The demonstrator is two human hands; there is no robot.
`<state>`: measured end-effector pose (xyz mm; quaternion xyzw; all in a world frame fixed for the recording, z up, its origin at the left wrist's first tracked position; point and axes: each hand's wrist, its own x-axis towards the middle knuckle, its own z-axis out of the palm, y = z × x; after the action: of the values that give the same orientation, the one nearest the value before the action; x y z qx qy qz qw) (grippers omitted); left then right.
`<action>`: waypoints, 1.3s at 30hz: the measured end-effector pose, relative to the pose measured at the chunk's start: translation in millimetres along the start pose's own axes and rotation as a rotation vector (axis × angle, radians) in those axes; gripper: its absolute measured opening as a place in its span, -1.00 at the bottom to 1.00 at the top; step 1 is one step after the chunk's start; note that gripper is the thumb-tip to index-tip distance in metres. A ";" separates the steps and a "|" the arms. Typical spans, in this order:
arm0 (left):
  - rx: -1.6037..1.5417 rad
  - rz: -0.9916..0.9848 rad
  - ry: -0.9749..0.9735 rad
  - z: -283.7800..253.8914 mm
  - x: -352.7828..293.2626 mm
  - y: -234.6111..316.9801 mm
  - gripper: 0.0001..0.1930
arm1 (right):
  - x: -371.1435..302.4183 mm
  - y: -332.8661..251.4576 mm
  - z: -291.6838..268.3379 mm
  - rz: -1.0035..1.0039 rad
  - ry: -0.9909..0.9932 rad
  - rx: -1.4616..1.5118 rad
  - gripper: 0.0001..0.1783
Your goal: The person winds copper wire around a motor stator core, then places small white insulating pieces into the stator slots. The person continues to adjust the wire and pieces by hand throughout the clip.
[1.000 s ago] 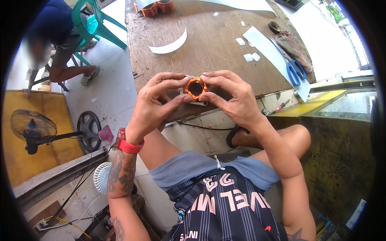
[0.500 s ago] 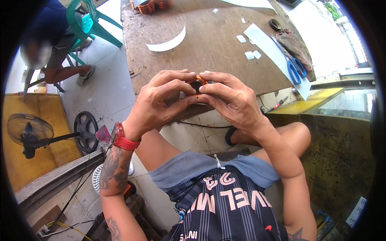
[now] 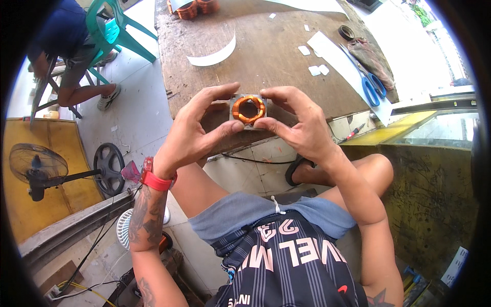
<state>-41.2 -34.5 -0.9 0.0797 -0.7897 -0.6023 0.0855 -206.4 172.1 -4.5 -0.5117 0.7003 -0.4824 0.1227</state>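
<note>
Between my hands, at the near edge of the wooden table, is a motor stator (image 3: 237,109): a squarish grey metal core with a ring of orange copper winding around a dark round hole. My left hand (image 3: 207,115) grips its left side, thumb at the lower corner and fingers along the far left. On the other side my right hand (image 3: 296,117) holds it with the thumb near the lower right and the index finger at the upper right corner. The winding's face is turned up toward me.
The wooden table (image 3: 204,36) carries blue-handled scissors (image 3: 372,87), a white sheet strip (image 3: 332,59), a curved white strip (image 3: 215,56), a tape roll (image 3: 346,33) and copper coils (image 3: 197,9). A fan (image 3: 38,171) and a seated person (image 3: 61,41) are at the left.
My fingers have spread from over the stator to its sides, so its copper ring now shows. The person at the left has shifted, and a hand of theirs shows.
</note>
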 end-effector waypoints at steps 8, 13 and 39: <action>0.390 0.167 -0.083 -9.8 17.2 5.3 -0.40 | 3.1 10.5 2.3 -0.167 -0.041 -0.076 -0.58; 0.259 0.211 0.159 6.6 -4.2 7.1 -0.40 | 3.4 7.2 -0.5 -0.186 -0.027 -0.046 -0.63; 0.643 0.280 0.132 22.3 -1.1 12.2 -0.67 | 11.1 20.5 -2.2 -0.211 -0.130 0.065 -0.67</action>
<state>-45.6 -10.2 5.1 0.0325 -0.9349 -0.2989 0.1887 -225.1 164.3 -16.2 -0.6084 0.6172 -0.4808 0.1331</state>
